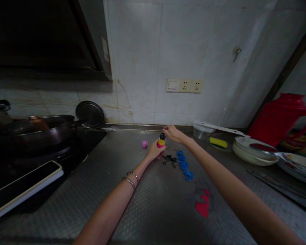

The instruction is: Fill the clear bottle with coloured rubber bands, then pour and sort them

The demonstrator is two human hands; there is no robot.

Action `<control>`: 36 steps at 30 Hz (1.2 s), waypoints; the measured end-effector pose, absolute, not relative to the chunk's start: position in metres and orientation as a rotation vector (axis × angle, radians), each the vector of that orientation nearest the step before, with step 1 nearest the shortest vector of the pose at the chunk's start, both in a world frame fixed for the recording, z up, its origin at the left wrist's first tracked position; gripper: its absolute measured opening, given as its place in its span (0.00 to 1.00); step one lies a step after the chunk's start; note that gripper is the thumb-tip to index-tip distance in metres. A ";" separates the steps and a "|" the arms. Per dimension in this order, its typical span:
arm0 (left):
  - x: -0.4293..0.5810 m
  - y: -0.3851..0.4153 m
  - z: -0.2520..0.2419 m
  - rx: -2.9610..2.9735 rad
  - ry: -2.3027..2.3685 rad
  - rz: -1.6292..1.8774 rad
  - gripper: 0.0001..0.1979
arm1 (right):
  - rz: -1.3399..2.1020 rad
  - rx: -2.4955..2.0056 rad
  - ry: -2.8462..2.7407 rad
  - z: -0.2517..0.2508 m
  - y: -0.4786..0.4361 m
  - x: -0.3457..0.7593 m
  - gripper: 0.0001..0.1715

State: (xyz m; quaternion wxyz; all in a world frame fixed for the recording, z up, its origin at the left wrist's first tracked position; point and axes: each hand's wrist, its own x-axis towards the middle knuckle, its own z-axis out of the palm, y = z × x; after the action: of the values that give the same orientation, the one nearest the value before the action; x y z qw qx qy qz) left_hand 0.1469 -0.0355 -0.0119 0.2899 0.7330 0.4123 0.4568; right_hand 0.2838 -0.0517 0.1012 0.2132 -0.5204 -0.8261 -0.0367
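Observation:
My left hand (155, 150) is wrapped round a small clear bottle (161, 140) that stands upright on the counter. Inside it show pink at the bottom, yellow in the middle and black at the top. Fingers pinched, my right hand (173, 133) is at the bottle's mouth; whatever is between the fingertips is too small to make out. Just in front of the bottle lie loose black bits (170, 159). Beside them a row of crumpled blue pieces (184, 165) runs towards me. A small pink round piece (144, 144) sits left of the bottle.
A jagged red piece (203, 204) lies nearer me on the metal counter (153, 211). At left are a wok (53, 127) on the stove and a phone-like slab (28, 189). To the right stand a yellow sponge (218, 142), stacked bowls (255, 154) and a red thermos (277, 117).

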 end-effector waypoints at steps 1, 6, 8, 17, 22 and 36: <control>0.147 -0.036 -0.012 1.956 1.096 1.217 0.15 | -0.082 -1.486 -2.282 0.101 -0.051 0.282 0.27; 0.146 -0.035 -0.012 1.952 1.106 1.215 0.15 | -0.008 -1.612 -2.326 0.104 -0.042 0.275 0.34; 0.146 -0.036 -0.012 1.952 1.103 1.220 0.15 | 0.019 -1.653 -2.339 0.104 -0.036 0.272 0.36; 0.147 -0.033 -0.014 1.917 1.110 1.223 0.16 | 0.149 -1.798 -2.320 0.102 -0.020 0.260 0.35; 0.147 -0.029 -0.018 1.942 1.074 1.222 0.17 | -0.058 -1.661 -2.469 0.105 -0.027 0.259 0.17; 0.146 -0.033 -0.014 1.958 1.078 1.226 0.17 | -0.107 -1.318 -2.171 0.125 -0.078 0.294 0.13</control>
State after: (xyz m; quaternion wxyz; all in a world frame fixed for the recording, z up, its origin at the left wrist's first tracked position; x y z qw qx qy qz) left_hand 0.1460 -0.0331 -0.0139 0.2919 0.7345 0.4045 0.4600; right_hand 0.2940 -0.0785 0.1253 0.2952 -0.4955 -0.8159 -0.0403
